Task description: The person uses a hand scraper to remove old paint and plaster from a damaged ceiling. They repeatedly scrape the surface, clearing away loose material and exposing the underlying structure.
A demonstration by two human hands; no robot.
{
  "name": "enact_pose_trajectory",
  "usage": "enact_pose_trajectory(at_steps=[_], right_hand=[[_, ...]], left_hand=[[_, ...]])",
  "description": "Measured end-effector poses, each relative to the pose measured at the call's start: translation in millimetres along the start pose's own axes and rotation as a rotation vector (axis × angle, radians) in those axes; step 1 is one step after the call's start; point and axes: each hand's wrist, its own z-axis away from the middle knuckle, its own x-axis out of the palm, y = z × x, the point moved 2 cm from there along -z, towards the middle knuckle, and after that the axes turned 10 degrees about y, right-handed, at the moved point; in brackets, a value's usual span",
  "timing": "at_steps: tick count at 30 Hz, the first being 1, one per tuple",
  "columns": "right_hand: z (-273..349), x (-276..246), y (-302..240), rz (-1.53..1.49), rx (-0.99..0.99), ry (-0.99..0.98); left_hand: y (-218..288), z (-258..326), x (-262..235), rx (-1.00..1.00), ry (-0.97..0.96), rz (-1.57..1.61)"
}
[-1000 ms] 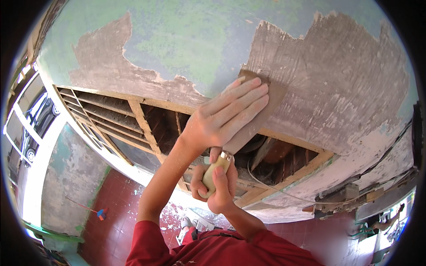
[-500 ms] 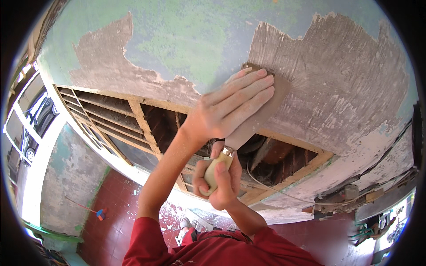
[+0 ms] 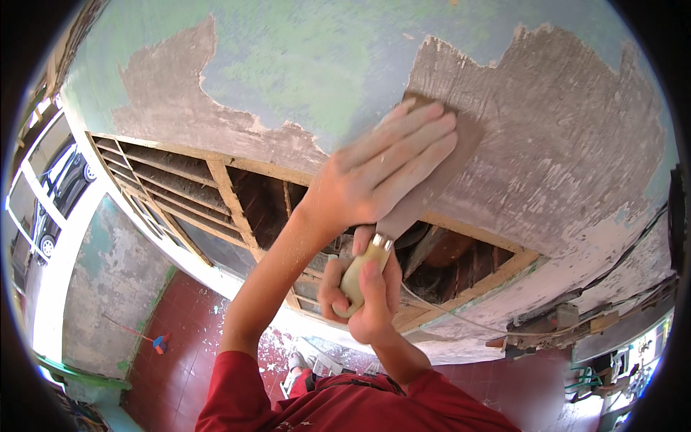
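My right hand point(image 3: 367, 288) is wrapped around the pale yellow handle of a broad-bladed scraper point(image 3: 448, 176), with the thumb lying along the handle. The blade slants up and to the right, its far end against the wall point(image 3: 295, 68). Flat on the blade lies my left hand point(image 3: 392, 162), fingers stretched out and close together, pressing near the blade's far edge. That edge sits by the border where peeling green-blue paint meets a bare grey-brown patch point(image 3: 547, 115). The contact itself is partly hidden under my fingers.
Below the wall surface runs a wooden vent frame point(image 3: 230, 205) with slats and dark gaps. A thin cable point(image 3: 461, 317) hangs at the right. Paint flakes lie on the red tiled floor point(image 3: 169, 367), where a small red-and-blue object point(image 3: 160, 344) sits. A car point(image 3: 57, 194) shows far left.
Both hands and the scraper have shifted a little to the right, the blade's far end slightly higher along the wall. My grip looks the same.
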Motion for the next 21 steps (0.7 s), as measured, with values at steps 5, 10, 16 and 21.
enact_pose_trajectory(at_steps=[5,10,16,21], right_hand=[[9,-9,8,-0.004,0.013,0.002],[-5,-1,3,-0.03,0.022,0.001],[7,-9,13,-0.009,0.036,-0.013],[4,-1,19,-0.048,0.042,0.002]], left_hand=[[5,11,4,-0.02,0.035,0.012],[-4,0,2,-0.019,0.024,-0.015],[-1,13,2,-0.029,0.058,-0.006],[-1,16,-3,-0.042,0.023,0.002]])
